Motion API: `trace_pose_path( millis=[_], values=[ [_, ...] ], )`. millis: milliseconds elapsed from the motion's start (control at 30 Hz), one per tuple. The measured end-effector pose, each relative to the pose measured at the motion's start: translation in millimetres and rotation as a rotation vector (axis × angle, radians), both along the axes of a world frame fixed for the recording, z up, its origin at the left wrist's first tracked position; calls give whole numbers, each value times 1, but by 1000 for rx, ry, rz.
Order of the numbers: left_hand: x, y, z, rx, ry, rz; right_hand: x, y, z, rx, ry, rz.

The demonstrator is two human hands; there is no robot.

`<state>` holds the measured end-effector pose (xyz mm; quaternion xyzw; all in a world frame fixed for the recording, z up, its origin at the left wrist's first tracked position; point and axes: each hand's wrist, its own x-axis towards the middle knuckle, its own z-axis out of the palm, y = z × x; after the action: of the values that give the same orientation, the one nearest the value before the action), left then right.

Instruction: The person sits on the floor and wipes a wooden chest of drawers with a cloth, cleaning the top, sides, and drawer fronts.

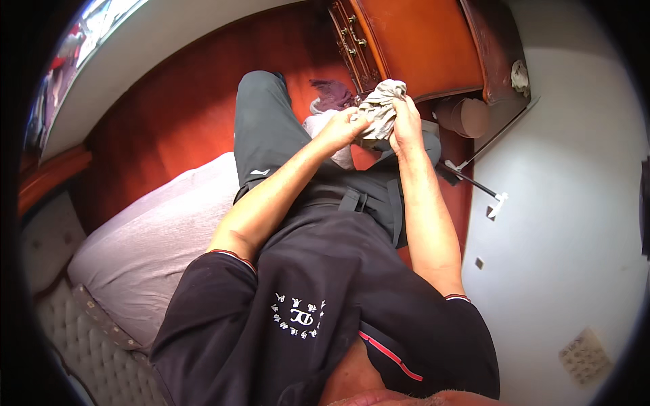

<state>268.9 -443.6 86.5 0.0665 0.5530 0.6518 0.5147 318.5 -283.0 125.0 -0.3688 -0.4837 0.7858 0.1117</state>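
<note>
A bunched, pale striped cloth (378,109) is held up between both my hands, over my knees. My left hand (343,129) pinches its lower left side with thumb and fingers. On the cloth's right side, my right hand (407,122) grips it, the fingertips partly hidden by the folds. Beneath and behind the cloth, a light fabric (320,124) shows near my legs. A dark purple fabric (332,94) lies on the reddish floor just beyond it. What the bunched cloth is exactly, I cannot tell.
A wooden cabinet (421,45) with carved drawers stands ahead. Beside it on the right are a round bin (467,117) and a black-handled pole (475,181) near the white wall. A bed with a light purple sheet (167,218) lies to my left. Another crumpled cloth (519,77) sits by the cabinet.
</note>
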Motion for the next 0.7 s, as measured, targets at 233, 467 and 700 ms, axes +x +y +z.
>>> trace_pose_path(
  millis=[233,467,700],
  values=[
    [-47,-8,-47,154,-210,526,-37,-4,-25,453,-465,304],
    [-118,5,-82,-153,-4,759,-83,42,-32,1240,-446,412],
    [-198,74,-114,-164,359,777,-169,85,-36,1504,-634,490]
  ],
)
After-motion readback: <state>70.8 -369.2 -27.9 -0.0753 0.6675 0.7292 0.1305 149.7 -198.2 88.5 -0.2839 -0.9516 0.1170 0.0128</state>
